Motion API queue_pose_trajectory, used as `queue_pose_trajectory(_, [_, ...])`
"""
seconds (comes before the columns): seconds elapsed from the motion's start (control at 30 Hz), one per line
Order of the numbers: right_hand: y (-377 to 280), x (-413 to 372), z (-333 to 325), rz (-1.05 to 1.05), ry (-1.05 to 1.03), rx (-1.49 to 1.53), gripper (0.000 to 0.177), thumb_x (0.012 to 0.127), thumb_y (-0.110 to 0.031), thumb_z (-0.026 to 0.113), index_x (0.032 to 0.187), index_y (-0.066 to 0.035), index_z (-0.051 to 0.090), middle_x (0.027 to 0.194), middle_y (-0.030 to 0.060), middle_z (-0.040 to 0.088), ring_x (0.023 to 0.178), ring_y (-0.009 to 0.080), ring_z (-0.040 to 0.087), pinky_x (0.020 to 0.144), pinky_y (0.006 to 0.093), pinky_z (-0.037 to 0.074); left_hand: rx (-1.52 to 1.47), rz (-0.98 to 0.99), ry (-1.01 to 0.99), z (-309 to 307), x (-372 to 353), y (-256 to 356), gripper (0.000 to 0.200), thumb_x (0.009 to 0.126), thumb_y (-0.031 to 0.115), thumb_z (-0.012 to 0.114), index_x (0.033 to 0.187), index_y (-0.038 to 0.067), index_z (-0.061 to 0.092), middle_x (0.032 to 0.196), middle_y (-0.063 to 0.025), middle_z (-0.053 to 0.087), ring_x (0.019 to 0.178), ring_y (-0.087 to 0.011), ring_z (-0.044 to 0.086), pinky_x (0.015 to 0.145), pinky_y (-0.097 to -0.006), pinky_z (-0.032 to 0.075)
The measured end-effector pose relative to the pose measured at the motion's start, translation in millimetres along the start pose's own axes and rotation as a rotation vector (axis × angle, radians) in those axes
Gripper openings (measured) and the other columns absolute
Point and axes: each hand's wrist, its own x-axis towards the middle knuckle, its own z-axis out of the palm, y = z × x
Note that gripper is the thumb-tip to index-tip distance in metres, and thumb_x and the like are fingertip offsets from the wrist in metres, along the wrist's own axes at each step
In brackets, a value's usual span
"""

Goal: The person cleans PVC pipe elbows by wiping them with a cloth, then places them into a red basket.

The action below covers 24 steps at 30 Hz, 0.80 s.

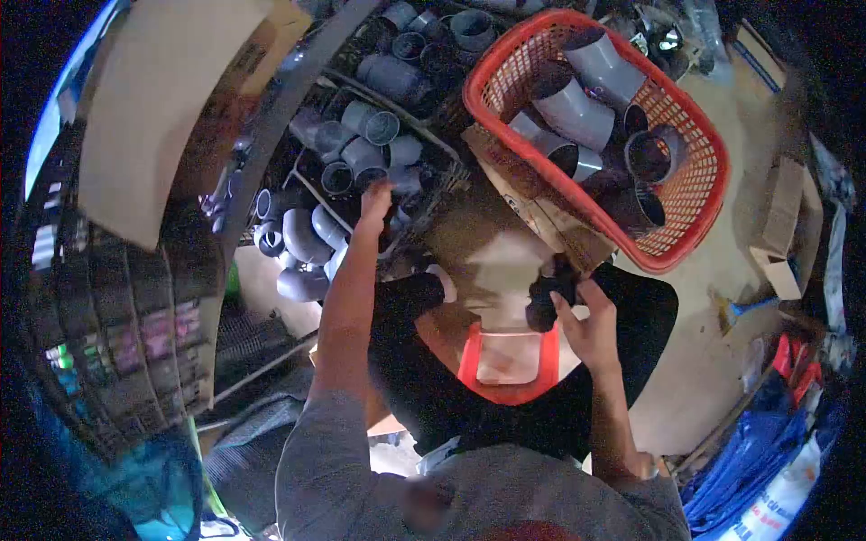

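Note:
My left hand (376, 206) reaches forward into a wire rack, its fingers closed at the lower rim of a grey plastic pipe fitting (363, 157). Other grey fittings, such as an open-ended one (382, 127), lie around it in the same compartment. Over my lap, my right hand (591, 323) is closed on a small, lumpy black object (548, 296) whose kind I cannot make out. Part of it is in shadow.
A red plastic basket (713, 194) with several large grey pipe elbows (577, 113) stands at the front right, above cardboard (532, 203). White-grey elbows (305, 236) lie left of the rack. A red stool (505, 392) shows between my legs. Blue bags (753, 460) lie at right.

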Motion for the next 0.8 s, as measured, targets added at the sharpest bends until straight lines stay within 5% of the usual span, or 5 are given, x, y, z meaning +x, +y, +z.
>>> queue_pose_trajectory(0.17, [26, -16, -1, 0.539, 0.09, 0.461, 0.012, 0.093, -0.007, 0.068, 0.1, 0.001, 0.062, 0.084, 0.0007, 0.062, 0.075, 0.0078, 0.051, 0.067, 0.0238, 0.042, -1.095, -0.47, 0.348, 14, 68, -37, 0.028, 0.087, 0.032, 0.074, 0.104, 0.011, 0.065, 0.073, -0.0013, 0.054, 0.059, -0.0191, 0.049, 0.055, -0.0384, 0.043])
queue_pose_trajectory(0.43, [39, -27, 9, 0.651, 0.082, 1.056, 0.061, 0.097, 0.001, 0.054, 0.152, -0.009, 0.029, 0.133, 0.0131, 0.055, 0.12, 0.0255, 0.058, 0.097, 0.0415, 0.053, -1.036, -0.643, 0.496, 4, 98, -35, 0.035, 0.093, 0.035, 0.064, 0.121, 0.015, 0.059, 0.107, -0.0018, 0.062, 0.098, -0.0165, 0.06, 0.076, -0.0418, 0.05])
queue_pose_trajectory(0.63, [29, -26, 24, 0.785, 0.036, 1.343, 0.056, 0.091, -0.002, 0.056, 0.145, -0.007, 0.04, 0.135, 0.0127, 0.056, 0.121, 0.0291, 0.058, 0.102, 0.0482, 0.05, -1.557, -0.228, 0.377, -21, -7, 41, 0.039, 0.087, 0.024, 0.051, 0.119, 0.003, 0.058, 0.114, -0.0088, 0.064, 0.093, -0.0207, 0.064, 0.083, -0.0452, 0.053])
queue_pose_trajectory(0.7, [27, -35, 31, 0.802, 0.055, 1.394, 0.063, 0.09, 0.0, 0.056, 0.149, -0.008, 0.034, 0.137, 0.0125, 0.052, 0.122, 0.0302, 0.058, 0.102, 0.0481, 0.05, -2.133, 0.054, -0.318, -23, -60, 62, 0.041, 0.087, 0.024, 0.051, 0.12, 0.002, 0.057, 0.118, -0.0112, 0.065, 0.096, -0.0249, 0.065, 0.09, -0.0427, 0.054])
queue_pose_trajectory(0.8, [8, -45, 44, 0.62, 0.081, 1.436, 0.068, 0.084, 0.0, 0.059, 0.147, -0.009, 0.037, 0.142, 0.0108, 0.048, 0.125, 0.0283, 0.053, 0.107, 0.0454, 0.045, -1.852, -0.059, 0.215, -6, -139, 152, 0.042, 0.094, 0.026, 0.05, 0.126, 0.0, 0.055, 0.123, -0.0134, 0.063, 0.108, -0.0288, 0.064, 0.099, -0.0441, 0.05])
